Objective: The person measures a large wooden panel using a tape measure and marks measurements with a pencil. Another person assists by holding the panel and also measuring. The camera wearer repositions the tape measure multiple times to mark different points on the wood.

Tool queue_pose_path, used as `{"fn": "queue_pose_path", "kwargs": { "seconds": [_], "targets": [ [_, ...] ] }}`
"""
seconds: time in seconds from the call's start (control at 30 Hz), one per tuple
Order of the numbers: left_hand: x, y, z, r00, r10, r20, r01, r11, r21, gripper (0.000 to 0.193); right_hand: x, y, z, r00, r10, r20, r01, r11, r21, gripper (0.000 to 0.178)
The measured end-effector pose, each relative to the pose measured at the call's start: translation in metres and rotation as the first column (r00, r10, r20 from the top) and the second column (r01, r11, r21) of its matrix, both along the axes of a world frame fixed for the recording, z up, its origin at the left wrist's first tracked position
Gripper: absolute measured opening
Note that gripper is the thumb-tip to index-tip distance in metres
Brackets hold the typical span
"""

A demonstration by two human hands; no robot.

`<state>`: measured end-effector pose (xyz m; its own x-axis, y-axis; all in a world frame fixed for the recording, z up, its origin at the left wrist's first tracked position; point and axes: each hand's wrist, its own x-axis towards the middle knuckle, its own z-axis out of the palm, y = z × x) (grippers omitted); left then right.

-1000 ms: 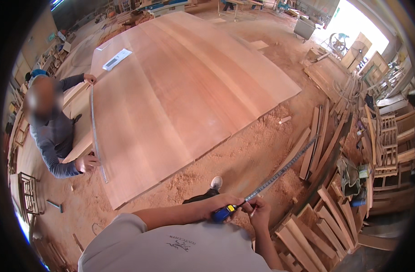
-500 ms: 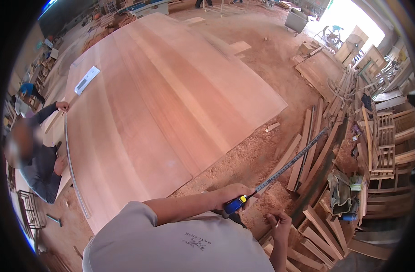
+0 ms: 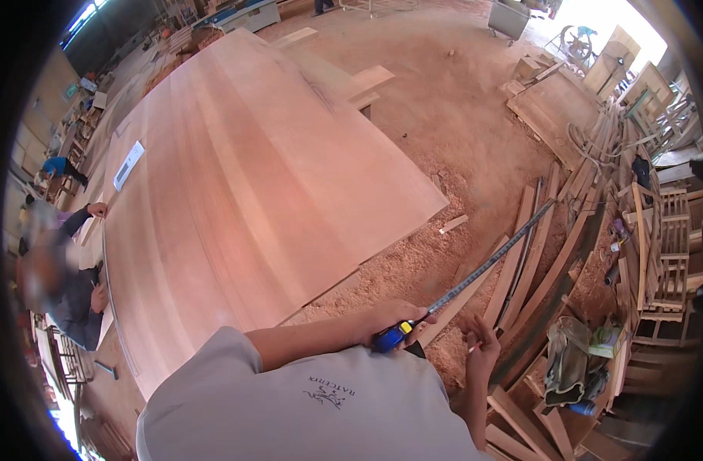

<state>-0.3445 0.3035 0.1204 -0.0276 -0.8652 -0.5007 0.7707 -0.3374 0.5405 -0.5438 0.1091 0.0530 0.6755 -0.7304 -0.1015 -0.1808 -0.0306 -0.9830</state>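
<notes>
My left hand (image 3: 382,317) is closed around a blue and yellow tape measure (image 3: 393,336) in front of my chest. Its dark blade (image 3: 482,268) stretches out toward the upper right, above loose wood strips. Lower and to the right, my right hand (image 3: 482,343) is raised with bent fingers and pinches a small thin white stick (image 3: 472,349), perhaps a cigarette. Ahead of me lies a large reddish wood panel (image 3: 244,177); a white rectangular item with a dark window (image 3: 129,165) rests near its left side.
At the left, another person (image 3: 75,300) has a hand on the panel's edge, where a thin grey strip (image 3: 115,307) runs. Long wood strips (image 3: 528,261) and sawdust (image 3: 413,269) cover the floor at right. A bag (image 3: 566,361) and slatted wooden frames (image 3: 666,246) stand beyond.
The view has turned slightly right, so the panel sits further left. My right hand has come up, its fingers bent higher. The tape measure stays in my left hand with its blade out.
</notes>
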Motion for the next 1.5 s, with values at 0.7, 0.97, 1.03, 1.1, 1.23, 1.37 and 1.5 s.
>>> {"fn": "queue_pose_path", "kwargs": {
  "seconds": [0.7,0.97,1.03,1.1,1.23,1.37,1.5],
  "targets": [
    [0.161,-0.314,0.012,0.966,0.038,-0.255,-0.105,0.961,-0.256,0.052,0.259,-0.322,0.089,0.763,0.645,-0.041,-0.633,0.759,0.154,0.018],
    [0.228,-0.356,0.013,0.931,0.250,-0.265,-0.322,0.905,-0.279,0.058,0.367,-0.386,0.087,0.675,0.732,-0.089,-0.713,0.679,0.177,0.020],
    [0.233,-0.361,-0.003,0.895,0.314,-0.315,-0.408,0.863,-0.297,0.058,0.392,-0.388,0.079,0.633,0.769,-0.087,-0.743,0.635,0.213,0.019],
    [0.245,-0.362,-0.001,0.850,0.379,-0.366,-0.491,0.821,-0.292,0.057,0.425,-0.387,0.084,0.553,0.828,-0.093,-0.808,0.561,0.180,0.019],
    [0.274,-0.358,0.021,0.765,0.534,-0.361,-0.621,0.760,-0.192,0.047,0.489,-0.402,0.069,0.333,0.934,-0.129,-0.936,0.344,0.079,0.018],
    [0.299,-0.373,0.020,0.625,0.711,-0.321,-0.773,0.621,-0.130,0.047,0.550,-0.420,0.058,0.246,0.969,-0.018,-0.961,0.246,0.123,0.014],
    [0.334,-0.388,0.007,0.402,0.870,-0.285,-0.914,0.400,-0.068,0.056,0.624,-0.479,0.061,0.110,0.980,-0.164,-0.989,0.124,0.081,0.008]
  ]
}}
